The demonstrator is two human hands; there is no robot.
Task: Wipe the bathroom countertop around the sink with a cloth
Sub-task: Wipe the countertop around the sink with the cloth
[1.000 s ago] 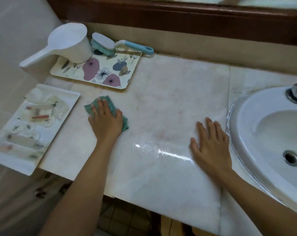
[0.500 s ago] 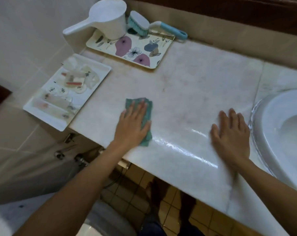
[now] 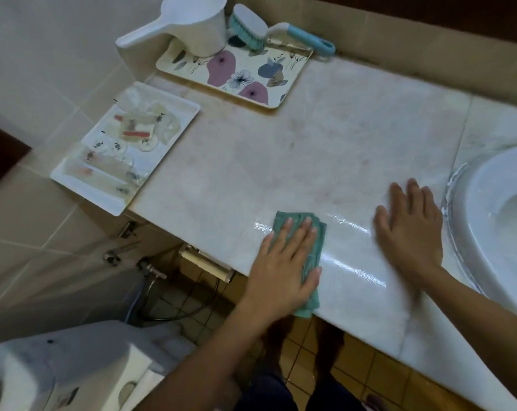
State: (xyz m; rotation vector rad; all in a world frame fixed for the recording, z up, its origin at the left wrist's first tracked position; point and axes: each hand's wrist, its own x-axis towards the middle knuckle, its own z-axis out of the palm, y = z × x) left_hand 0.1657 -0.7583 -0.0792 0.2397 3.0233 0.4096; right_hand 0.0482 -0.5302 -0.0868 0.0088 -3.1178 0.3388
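left grip (image 3: 284, 271): laid flat with straight fingers on the green cloth (image 3: 318, 232), nothing is clasped | cloth: pressed on the bench (image 3: 310, 143) at its front edge | right grip (image 3: 408, 229): spread open on the bare bench, nothing held, just beside the sink (image 3: 488, 218)

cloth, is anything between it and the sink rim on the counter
Yes: the right hand lies flat on the counter, between the cloth and the sink. Nothing else visible there.
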